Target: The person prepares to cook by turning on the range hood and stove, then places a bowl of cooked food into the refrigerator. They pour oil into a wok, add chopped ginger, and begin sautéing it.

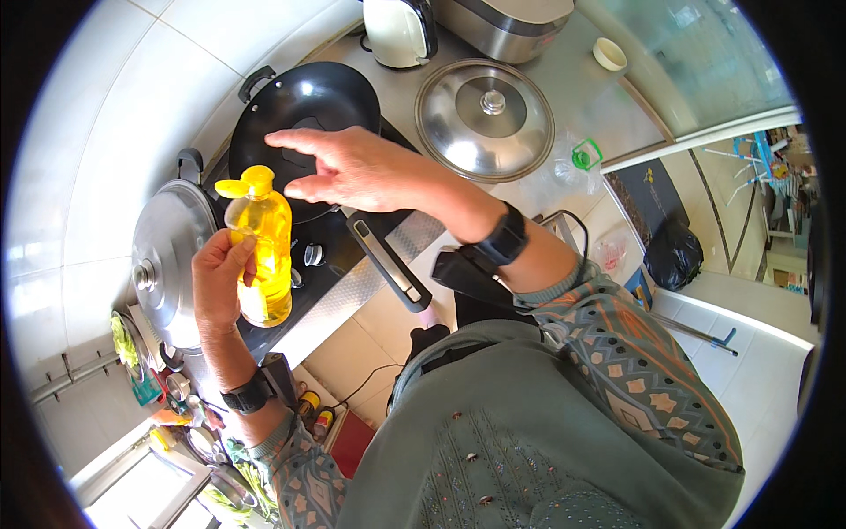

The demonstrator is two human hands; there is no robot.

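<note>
My left hand grips a clear plastic bottle of yellow cooking oil by its side. The bottle stands upright in the hand, and its yellow flip cap is open, with the lid hanging to the left. My right hand is held over the black wok, fingers apart and nothing in it, the index finger pointing left. A small dark patch of liquid shows on the wok's bottom, partly behind that hand. The wok's long handle reaches towards my body over the black stovetop.
A lidded metal pot stands left of the wok. To the right lies a steel lid with a glass centre. Behind are a kettle, a metal appliance and a small bowl. A green-capped plastic container is at the counter's right.
</note>
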